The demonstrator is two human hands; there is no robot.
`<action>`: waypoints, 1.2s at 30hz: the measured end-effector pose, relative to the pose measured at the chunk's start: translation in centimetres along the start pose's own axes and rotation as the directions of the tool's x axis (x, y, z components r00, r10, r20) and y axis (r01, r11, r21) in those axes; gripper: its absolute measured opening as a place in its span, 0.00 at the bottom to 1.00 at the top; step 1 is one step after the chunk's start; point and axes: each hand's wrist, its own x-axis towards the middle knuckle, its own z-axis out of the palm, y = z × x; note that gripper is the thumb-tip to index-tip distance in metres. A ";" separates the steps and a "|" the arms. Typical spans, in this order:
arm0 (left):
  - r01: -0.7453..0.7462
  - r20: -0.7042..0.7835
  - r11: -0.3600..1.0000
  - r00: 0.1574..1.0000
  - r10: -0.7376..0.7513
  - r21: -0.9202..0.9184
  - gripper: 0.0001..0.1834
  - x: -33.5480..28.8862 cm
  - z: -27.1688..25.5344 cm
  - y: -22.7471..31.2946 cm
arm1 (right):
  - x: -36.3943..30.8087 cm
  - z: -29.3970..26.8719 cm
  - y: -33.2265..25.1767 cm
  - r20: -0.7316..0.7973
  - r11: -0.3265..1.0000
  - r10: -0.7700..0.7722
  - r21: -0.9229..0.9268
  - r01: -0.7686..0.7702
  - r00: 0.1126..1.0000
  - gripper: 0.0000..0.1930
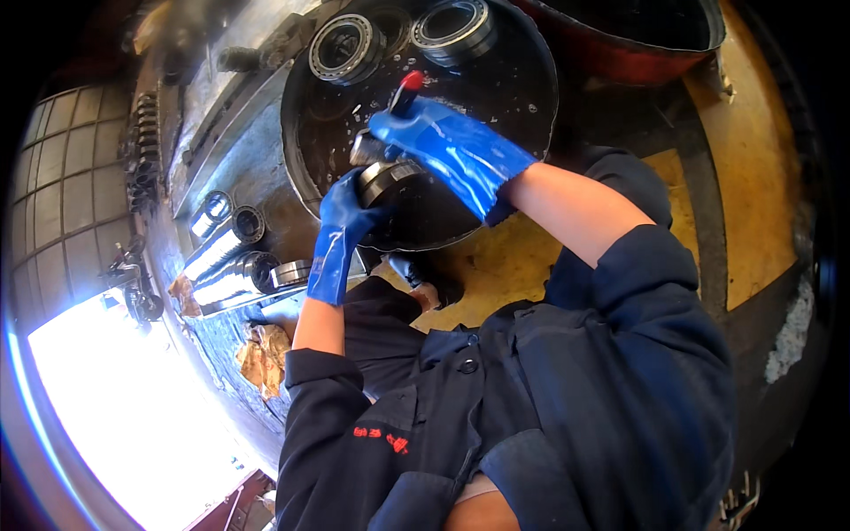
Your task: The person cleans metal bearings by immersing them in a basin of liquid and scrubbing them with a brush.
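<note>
Yellow flooring [744, 168] spreads off to the right of both hands, while strong light floods an opening [133, 398] well behind and left of them. From where I stand, I see someone in a dark jacket [567, 389] bent over a round black tub [509, 115], wearing blue gloves. The left hand [341, 212] is clamped on the near left side of a metal ring [382, 181], which sits inside the tub's rim, just below the right hand [432, 133]. That right hand is closed round a brush [404, 102] with a red handle end, its head pointing down toward the ring. Both hands work close together; whether the gloves touch, I cannot tell. Beyond them, at the tub's far side, stand two bearings [343, 49] [452, 28]. Left of the left hand, stacks of bearings [217, 250] and a lone ring [292, 273] lie on a bench [261, 181], with crumpled brown paper [263, 358] nearer the body. Past the right hand, farther forward, is a red drum [637, 66].
</note>
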 end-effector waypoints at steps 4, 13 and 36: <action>0.230 0.138 0.948 0.955 -0.264 0.221 0.41 -1.5 -1.3 0.8 | 2.2 3.4 2.8 0.247 0.925 -0.173 -0.291 0.243 0.954 0.19; -0.019 0.158 0.953 0.987 -0.031 0.303 0.47 1.3 -1.8 4.2 | 0.3 -3.3 7.1 -0.044 0.998 0.047 -0.044 -0.049 0.998 0.20; 0.109 -0.040 0.947 0.994 -0.102 0.301 0.40 -3.0 0.2 -2.5 | -2.6 0.5 -0.1 0.158 0.987 0.004 -0.161 0.022 0.987 0.20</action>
